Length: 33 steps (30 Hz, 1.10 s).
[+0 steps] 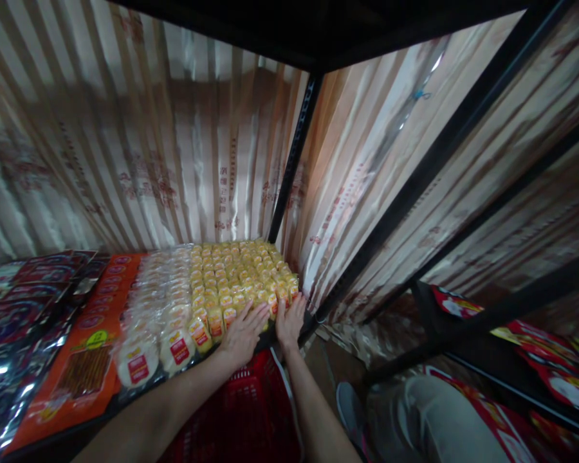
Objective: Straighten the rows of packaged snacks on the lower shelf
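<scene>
Striped plastic sheeting (197, 148) with red print hangs behind and beside a black metal rack (294, 154), and the view looks down onto 1 low, dim shelf (125, 402) inside it. Yellow packs (231, 270) stand in tight rows at the shelf's right end, reaching back to the sheeting. Just left of them lie white packs (159, 302) with red labels, then orange packs (91, 334), then dark foil packs (14, 321) at the far left. The left hand (241, 335) lies flat, palm down, on the front row of yellow packs, its fingers straight and close together, gripping nothing. The right hand (291, 321) is just beside it at the front right corner of the same block, next to the rack's corner post; it is open too, with fingers pointing up and back and lightly spread against the outermost packs, and it pinches nothing. The 2 hands are near each other but not touching. Below the forearms, in front of the shelf, sits a red basket (251, 411); what is in it cannot be made out. Right of the basket, the person's bent knee (429, 411) in pale trousers and a shoe (350, 405) show near the floor. Further right, red packs (550, 366) lie on a neighbouring low shelf.
</scene>
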{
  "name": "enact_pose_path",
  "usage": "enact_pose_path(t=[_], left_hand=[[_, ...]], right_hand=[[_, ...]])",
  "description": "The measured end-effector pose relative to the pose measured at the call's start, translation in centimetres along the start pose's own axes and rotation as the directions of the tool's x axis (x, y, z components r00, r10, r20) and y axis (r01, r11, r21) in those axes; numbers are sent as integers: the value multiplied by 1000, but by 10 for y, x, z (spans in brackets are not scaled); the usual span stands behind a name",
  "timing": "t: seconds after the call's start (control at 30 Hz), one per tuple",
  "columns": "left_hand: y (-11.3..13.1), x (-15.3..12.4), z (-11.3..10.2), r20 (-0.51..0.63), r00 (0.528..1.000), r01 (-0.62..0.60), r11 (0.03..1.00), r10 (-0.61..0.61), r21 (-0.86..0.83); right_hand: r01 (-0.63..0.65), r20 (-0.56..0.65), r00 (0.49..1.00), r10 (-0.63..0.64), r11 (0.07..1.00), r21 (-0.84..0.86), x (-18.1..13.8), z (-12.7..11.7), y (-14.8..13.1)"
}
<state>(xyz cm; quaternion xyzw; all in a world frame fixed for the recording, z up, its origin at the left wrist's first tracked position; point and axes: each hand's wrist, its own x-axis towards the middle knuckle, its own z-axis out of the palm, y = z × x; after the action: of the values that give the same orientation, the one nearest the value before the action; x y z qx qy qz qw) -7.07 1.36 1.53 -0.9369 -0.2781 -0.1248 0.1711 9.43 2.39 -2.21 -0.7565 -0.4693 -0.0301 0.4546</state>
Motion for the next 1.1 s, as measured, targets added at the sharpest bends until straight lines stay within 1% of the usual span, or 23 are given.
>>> enact_pose_path(t=[0.1, 0.2, 0.33, 0.43, 0.5, 0.57, 0.63, 0.7, 0.77, 0.83, 0.9, 0.93, 1.0, 1.07, 1.1], left_hand=[[1, 0, 0, -6, 1000, 21, 1000, -21, 5], [3, 0, 0, -3, 1000, 31, 999, -31, -11], [5, 0, 0, -1, 998, 69, 997, -69, -19], [5, -1, -2, 8, 998, 59, 997, -58, -40], [6, -3, -7, 25, 998, 55, 997, -54, -53], [8, -9, -16, 35, 997, 78, 995, -76, -59], [12, -21, -26, 23, 991, 132, 989, -131, -60], [17, -41, -38, -13, 975, 219, 974, -220, -59], [23, -67, -48, -61, 944, 322, 945, -324, -51], [28, -96, -54, -105, 909, 402, 915, -404, -38], [31, -120, -56, -138, 884, 447, 894, -446, -29], [31, -129, -56, -152, 876, 459, 888, -457, -28], [30, -140, -52, -167, 859, 485, 874, -483, -33], [26, -144, -46, -168, 838, 518, 854, -519, -49], [23, -143, -43, -165, 824, 539, 840, -542, -62]], right_hand=[[-5, 30, 1000, 6, 1000, -3, 6, 9, -5], [5, 44, 999, -5, 1000, -3, 3, 13, -10], [17, 25, 1000, -17, 1000, -3, -1, 13, -12], [21, 2, 1000, -21, 1000, 4, 0, 12, -12], [26, -7, 1000, -26, 1000, 12, 2, 10, -13], [33, -14, 999, -33, 999, 24, 2, 6, -16], [38, -21, 999, -37, 998, 39, 1, 0, -20], [46, -28, 999, -44, 997, 56, -5, -6, -25], [66, -24, 998, -64, 995, 72, -17, -14, -31], [107, -4, 994, -107, 990, 89, -34, -21, -40], [188, 40, 980, -193, 975, 116, -58, -25, -53], [240, 73, 965, -252, 961, 136, -72, -26, -61], [330, 143, 923, -357, 926, 182, -100, -27, -76], [350, 220, 892, -395, 911, 218, -126, -25, -89], [341, 242, 888, -391, 913, 226, -137, -23, -93]])
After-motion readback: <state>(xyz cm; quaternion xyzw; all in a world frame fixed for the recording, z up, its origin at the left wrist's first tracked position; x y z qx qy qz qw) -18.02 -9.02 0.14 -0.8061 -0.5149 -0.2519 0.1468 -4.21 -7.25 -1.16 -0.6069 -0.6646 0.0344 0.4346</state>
